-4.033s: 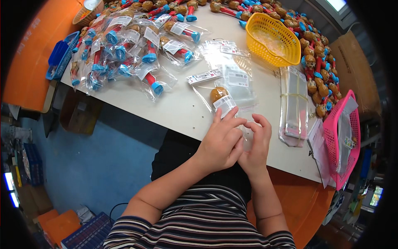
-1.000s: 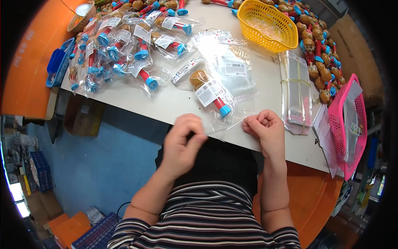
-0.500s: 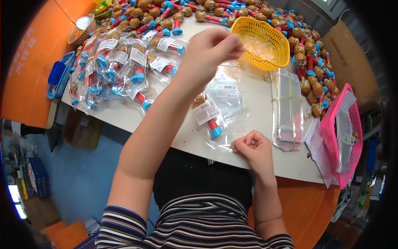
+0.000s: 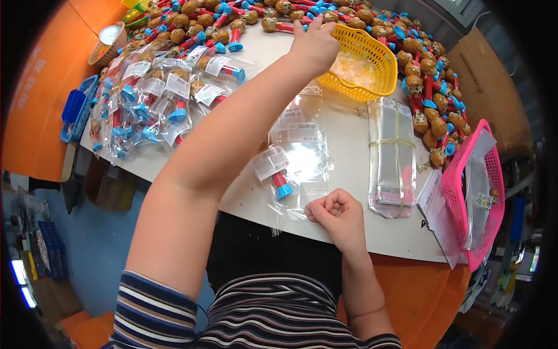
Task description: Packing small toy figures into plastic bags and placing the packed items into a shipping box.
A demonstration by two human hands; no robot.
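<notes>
My left hand [image 4: 317,47] reaches across the table with its fingers apart, at the near edge of the heap of toys. Just left of its fingertips lies a toy figure [image 4: 285,27] with a brown round head, red stem and blue base. My right hand [image 4: 340,220] is closed at the table's front edge, its thumb and fingers pinching the lower corner of a clear plastic bag [image 4: 317,174]. Beside and partly over that bag lies a bagged toy [image 4: 283,187] with a white label [image 4: 271,163]; my left forearm hides its upper part.
A yellow basket [image 4: 386,87] with small clear pieces stands right of my left hand. Bagged toys [image 4: 168,96] pile up at the left. To the right are a banded stack of clear bags [image 4: 392,157], a pink basket [image 4: 456,200] and loose toys [image 4: 430,87] along the far edge.
My left hand has moved farther away toward the loose toys, and its fingers have spread. My right hand stays at the bag's corner; the whole view has shifted slightly.
</notes>
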